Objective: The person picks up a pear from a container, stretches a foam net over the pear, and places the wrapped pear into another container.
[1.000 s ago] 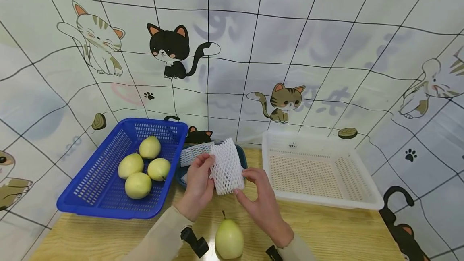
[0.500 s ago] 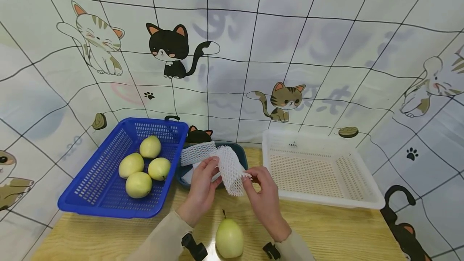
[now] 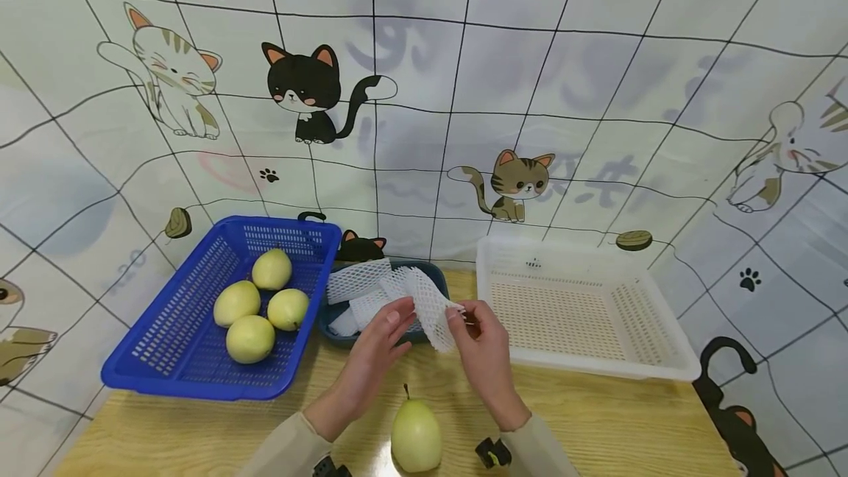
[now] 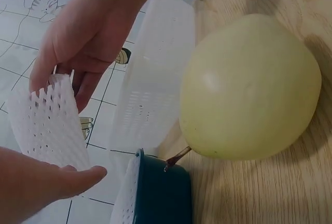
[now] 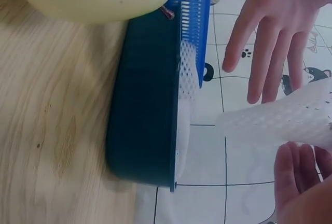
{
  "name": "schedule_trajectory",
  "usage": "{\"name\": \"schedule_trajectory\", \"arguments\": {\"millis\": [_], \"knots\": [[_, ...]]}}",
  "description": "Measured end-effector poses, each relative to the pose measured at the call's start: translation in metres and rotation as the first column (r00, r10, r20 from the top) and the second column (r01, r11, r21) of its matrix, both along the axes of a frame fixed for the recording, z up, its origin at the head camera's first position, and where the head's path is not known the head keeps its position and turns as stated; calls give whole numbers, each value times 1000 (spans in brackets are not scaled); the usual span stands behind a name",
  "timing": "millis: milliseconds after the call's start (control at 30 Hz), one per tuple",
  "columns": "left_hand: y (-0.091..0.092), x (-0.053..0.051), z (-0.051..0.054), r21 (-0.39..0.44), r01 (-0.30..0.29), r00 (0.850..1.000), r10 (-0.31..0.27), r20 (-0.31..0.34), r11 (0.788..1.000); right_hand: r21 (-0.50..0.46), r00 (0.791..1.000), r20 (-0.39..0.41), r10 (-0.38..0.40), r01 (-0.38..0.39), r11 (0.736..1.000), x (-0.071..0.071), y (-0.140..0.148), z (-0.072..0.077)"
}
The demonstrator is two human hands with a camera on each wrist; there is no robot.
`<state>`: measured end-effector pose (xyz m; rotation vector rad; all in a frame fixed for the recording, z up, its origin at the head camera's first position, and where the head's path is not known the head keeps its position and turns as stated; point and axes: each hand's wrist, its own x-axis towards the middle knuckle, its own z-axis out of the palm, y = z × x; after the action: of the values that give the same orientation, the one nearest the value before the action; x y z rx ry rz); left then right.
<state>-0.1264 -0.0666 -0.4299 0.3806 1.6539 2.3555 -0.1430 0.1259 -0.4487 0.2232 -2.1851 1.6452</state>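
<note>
A white foam fruit net (image 3: 432, 308) is pinched at its near right end by my right hand (image 3: 485, 359), above the table. My left hand (image 3: 371, 363) is beside the net with its fingers extended, as the right wrist view shows, and grips nothing. In that view the left fingers (image 5: 267, 53) are close to the foam net (image 5: 285, 117); I cannot tell whether they touch it. A yellow-green pear (image 3: 416, 436) with a stem stands on the table between my forearms. Behind the hands, a dark teal basket (image 3: 437, 278) holds more white foam nets (image 3: 358, 282).
At the left, a blue perforated basket (image 3: 165, 381) holds several pears (image 3: 252, 338). A white perforated basket (image 3: 563, 315) sits at the right. The wooden table (image 3: 596, 418) meets a cloth backdrop (image 3: 424, 94) printed with cats.
My left fingers have let go of the foam net and straightened, and the hand has drawn slightly away. The right hand has shifted its pinch to the net's end. The pear stays in place.
</note>
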Motion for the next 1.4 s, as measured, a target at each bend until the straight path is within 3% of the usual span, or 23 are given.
{"name": "schedule_trajectory", "arguments": {"millis": [233,500,667,800,933,1033,1133,1267,1400], "knots": [[-3,-1,-4,-55,72,996,-75,-46,996,-70,990,109,89,-81,994,4,-4,5],[3,-3,-4,-84,55,998,-55,7,995,-86,984,102,145,-136,987,8,-4,9],[8,-5,-5,-112,-55,999,54,-6,992,-101,982,113,153,-142,985,10,-4,13],[10,-4,-5,-143,-181,983,183,5,973,-116,979,124,159,-145,983,10,-3,13],[11,-3,-5,-255,-316,946,322,-19,914,-113,980,121,159,-145,983,10,-1,10],[10,-3,-4,-304,-375,923,383,-35,876,-110,982,114,151,-139,984,10,0,8],[10,-3,-4,-233,-368,926,379,3,900,-110,984,103,145,-134,985,10,0,6],[11,-2,-3,-28,-313,941,314,125,949,-98,984,98,150,-141,985,11,-1,3],[11,0,-2,147,-259,945,219,243,955,-83,984,108,144,-136,987,12,-2,-1]]}}
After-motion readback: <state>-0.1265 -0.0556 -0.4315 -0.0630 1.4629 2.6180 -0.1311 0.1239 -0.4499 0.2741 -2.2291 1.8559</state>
